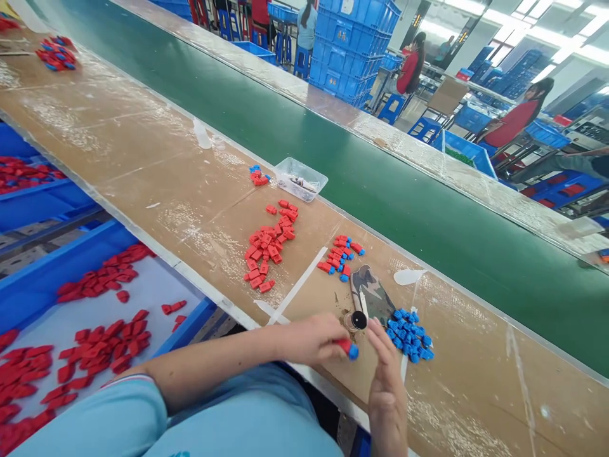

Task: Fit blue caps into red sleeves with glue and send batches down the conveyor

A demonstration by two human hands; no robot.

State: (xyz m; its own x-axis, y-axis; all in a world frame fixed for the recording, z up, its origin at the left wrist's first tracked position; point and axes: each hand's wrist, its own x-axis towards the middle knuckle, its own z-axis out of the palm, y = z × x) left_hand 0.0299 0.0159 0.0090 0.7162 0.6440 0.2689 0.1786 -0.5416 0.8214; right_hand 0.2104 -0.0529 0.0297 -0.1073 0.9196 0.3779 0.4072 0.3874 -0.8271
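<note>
My left hand [311, 338] is closed around a small red plastic piece with a blue end [346, 346], which pokes out past the fingertips. My right hand [386, 381] is held upright with its fingers stretched out, and nothing shows in it. Just beyond both hands stands a small jar with a black top [358, 320], beside a camouflage cloth [373, 293]. To the right of the cloth lies a heap of small blue pieces [410, 335]. Red pieces with blue ends [340, 257] lie in a group past the jar, and plain red pieces [269, 242] are piled further left.
A clear plastic tray [301, 179] sits by the green conveyor belt [333, 149]. Blue crates of red pieces [188, 320] stand below the table's near edge on the left. Across the belt are stacked blue crates [349, 54] and seated people [516, 120].
</note>
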